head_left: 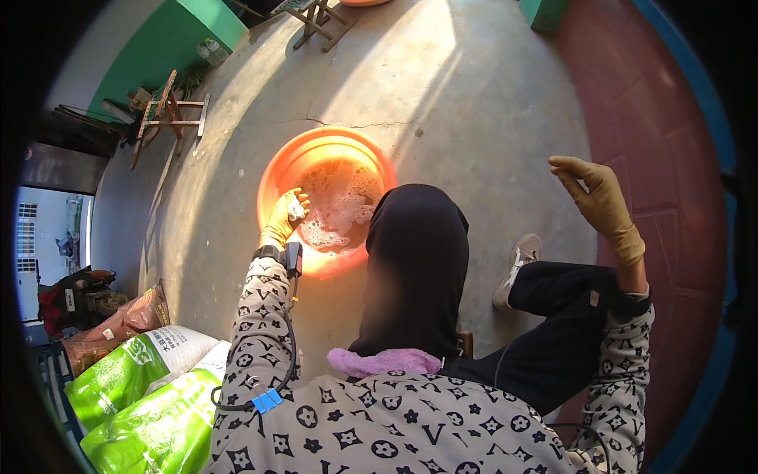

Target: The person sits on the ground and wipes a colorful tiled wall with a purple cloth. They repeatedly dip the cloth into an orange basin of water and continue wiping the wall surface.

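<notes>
An orange plastic basin [272, 166] of foamy, cloudy water [339, 197] stands on the floor before my knees. My left hand [286, 215], in a yellow rubber glove, is over the basin's left side with its fingers curled. A small white bit [296, 208] shows in those fingers; whether it is cloth or foam I cannot make out. Well off to the right, my right hand [594, 193] is raised in a matching glove. Its fingers reach leftward, the thumb apart from them, with nothing between. A purple towel [384, 362] lies across my lap.
At the lower left are green-and-white sacks [158, 363] and a reddish sack [118, 324]. A small wooden chair [170, 110] stands at the far left, and a folding stool [318, 24] is at the back. A dark red door [655, 158] borders the right side.
</notes>
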Tool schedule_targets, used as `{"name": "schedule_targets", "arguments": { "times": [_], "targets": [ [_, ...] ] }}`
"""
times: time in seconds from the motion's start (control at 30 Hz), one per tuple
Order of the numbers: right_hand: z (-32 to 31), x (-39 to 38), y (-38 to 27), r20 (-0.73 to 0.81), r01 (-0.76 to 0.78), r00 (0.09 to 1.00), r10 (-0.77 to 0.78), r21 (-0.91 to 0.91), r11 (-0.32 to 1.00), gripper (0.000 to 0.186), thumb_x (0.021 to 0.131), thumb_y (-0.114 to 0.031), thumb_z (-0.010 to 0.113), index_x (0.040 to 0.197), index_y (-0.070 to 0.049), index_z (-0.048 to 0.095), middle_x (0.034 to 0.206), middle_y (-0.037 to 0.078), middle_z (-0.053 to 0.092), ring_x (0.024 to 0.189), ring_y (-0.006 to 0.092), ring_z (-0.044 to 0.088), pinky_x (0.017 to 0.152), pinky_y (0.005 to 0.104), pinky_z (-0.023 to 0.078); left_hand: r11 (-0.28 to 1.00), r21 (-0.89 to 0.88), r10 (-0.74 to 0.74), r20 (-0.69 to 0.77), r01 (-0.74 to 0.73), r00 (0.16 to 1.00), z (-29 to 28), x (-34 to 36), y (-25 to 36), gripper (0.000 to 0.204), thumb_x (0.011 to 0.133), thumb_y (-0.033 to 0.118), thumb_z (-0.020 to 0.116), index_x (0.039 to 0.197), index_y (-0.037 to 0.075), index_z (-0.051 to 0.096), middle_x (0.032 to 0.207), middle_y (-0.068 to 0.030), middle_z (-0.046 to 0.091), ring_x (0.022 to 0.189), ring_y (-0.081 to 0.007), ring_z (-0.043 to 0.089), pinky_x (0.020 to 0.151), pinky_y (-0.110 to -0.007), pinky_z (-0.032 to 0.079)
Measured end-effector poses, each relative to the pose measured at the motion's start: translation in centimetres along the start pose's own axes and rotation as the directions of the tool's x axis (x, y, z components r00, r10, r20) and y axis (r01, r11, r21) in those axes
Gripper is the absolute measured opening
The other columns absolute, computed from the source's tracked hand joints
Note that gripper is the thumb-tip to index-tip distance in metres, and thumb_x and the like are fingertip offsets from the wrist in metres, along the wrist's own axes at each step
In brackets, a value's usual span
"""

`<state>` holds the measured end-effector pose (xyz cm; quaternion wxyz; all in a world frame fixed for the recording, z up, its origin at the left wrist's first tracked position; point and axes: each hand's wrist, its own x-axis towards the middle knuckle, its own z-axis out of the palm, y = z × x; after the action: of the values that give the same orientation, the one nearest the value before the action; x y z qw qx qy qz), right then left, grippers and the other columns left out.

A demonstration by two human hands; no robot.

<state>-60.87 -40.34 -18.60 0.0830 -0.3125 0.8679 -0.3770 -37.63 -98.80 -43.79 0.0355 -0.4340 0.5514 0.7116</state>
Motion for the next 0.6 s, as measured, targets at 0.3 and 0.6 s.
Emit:
{"name": "schedule_targets", "arguments": {
  "times": [0.3, 0.6],
  "targets": [
    [0.2, 0.8, -1.6, -0.033, -0.018, 0.999, 0.022, 0.095, 0.995, 0.027, 0.093, -0.004, 0.064, 0.120, -0.005, 0.067, 0.111, 0.008, 0.071, 0.100, 0.0143, 0.066, 0.088, 0.0282, 0.053, 0.957, 0.140, 0.248, 0.065, -0.255, 0.967, 14.8, -4.1, 13.2, 0.035, 0.104, 0.039, 0.043, 0.116, 0.015, 0.066, 0.109, -0.0031, 0.068, 0.080, -0.0145, 0.059, 0.069, -0.035, 0.053],
    [0.2, 2.2, -3.8, -0.493, 0.303, 0.822, -0.285, -0.045, 0.952, 0.060, 0.086, -0.022, 0.074, 0.141, -0.016, 0.050, 0.137, 0.009, 0.057, 0.113, 0.0277, 0.062, 0.095, 0.0370, 0.051, 0.967, -0.012, 0.183, 0.730, -0.255, 0.658, 43.6, -17.6, 23.0, 0.043, 0.104, 0.043, 0.043, 0.132, 0.012, 0.055, 0.124, -0.0086, 0.060, 0.108, -0.0212, 0.060, 0.085, -0.038, 0.056]
  ]
}}
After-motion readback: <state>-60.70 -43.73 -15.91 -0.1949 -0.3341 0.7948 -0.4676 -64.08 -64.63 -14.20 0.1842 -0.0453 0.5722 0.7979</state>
